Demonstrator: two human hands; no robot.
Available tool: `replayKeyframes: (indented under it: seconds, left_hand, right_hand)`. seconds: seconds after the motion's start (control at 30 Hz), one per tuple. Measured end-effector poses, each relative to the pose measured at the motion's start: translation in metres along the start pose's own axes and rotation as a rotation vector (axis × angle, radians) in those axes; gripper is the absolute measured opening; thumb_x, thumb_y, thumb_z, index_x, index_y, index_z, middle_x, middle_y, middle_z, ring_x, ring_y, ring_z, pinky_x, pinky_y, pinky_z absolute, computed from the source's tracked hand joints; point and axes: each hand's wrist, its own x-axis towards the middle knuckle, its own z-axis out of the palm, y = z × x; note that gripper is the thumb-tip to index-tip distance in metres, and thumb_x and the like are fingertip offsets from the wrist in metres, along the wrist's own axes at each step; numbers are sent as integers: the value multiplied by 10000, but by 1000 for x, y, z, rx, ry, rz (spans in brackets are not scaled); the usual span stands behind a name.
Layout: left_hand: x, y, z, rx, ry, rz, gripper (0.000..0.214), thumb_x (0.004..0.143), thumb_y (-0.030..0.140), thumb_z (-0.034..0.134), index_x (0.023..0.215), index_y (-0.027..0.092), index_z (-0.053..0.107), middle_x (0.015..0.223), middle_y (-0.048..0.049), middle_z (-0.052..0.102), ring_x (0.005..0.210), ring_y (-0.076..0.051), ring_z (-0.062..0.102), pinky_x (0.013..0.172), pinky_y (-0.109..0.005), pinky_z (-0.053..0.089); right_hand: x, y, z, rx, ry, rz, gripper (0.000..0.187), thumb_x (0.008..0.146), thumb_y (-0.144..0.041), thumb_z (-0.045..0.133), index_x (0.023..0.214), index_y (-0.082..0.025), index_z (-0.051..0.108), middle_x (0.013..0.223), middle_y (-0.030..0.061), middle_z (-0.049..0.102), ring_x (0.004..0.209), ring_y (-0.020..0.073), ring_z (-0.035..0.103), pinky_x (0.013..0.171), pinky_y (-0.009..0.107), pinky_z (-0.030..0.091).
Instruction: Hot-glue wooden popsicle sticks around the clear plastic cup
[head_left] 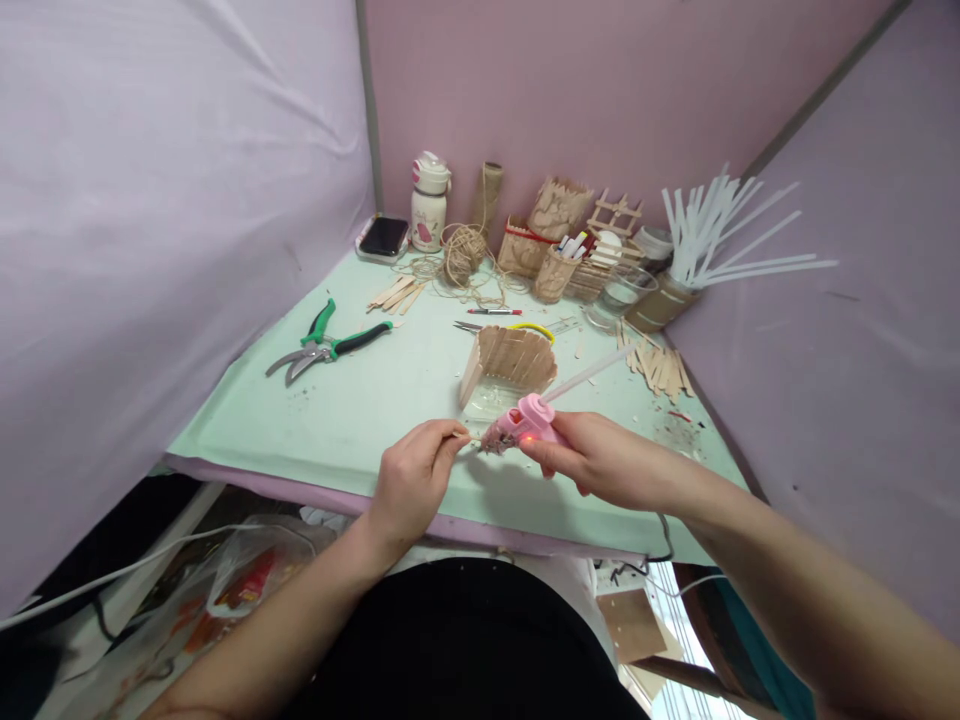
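My right hand [581, 458] grips a pink hot glue gun [534, 418], its small light glowing red and a long clear glue stick [589, 374] poking out of its back. The nozzle points left toward my left hand [422, 465], whose thumb and fingers pinch a thin, pale wooden craft stick [466, 436]. Nozzle and stick meet or nearly meet; I cannot tell if they touch. Just behind the hands stands a partly built holder of craft sticks [516, 357] around a clear plastic base [491, 398].
Green-handled pruning shears [319, 347] lie at the left. Yellow-handled scissors [534, 328], a pen [495, 312] and loose craft sticks [664, 370] are spread about. Along the back stand a bottle [429, 205], a ball of twine [463, 255], stick-covered containers [555, 275] and a holder of glue sticks [664, 300].
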Motion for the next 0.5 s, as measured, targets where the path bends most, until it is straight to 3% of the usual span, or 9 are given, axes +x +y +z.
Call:
replayKeyframes:
  seconds: [0.17,0.37,0.5]
  left_hand:
    - [0,-2,-4,-3,4,-76,104,940,199,577,930,175,678,860,-15,750,747,-126,694,728,-212,533]
    - [-3,-2,-6,7,-11,-72,124,939,185,562,961,179,684,884,-17,758,770,-133,704,742,-217,545]
    - [-5,-2,-6,3,-7,-78,125,941,187,560,956,182,683,897,-22,763,790,-137,711,745,-218,556]
  right_hand:
    - [-7,5,-3,-4,105,-89,413,985,-520,391,1106,-243,671,779,-5,658,550,111,508,587,238,399]
    - [3,3,-3,-41,65,-37,460,968,-536,408,785,-184,640,639,5,602,570,135,536,594,251,407]
    - [8,1,-2,-43,47,-39,462,968,-535,401,741,-191,610,636,12,614,585,140,548,596,254,412]
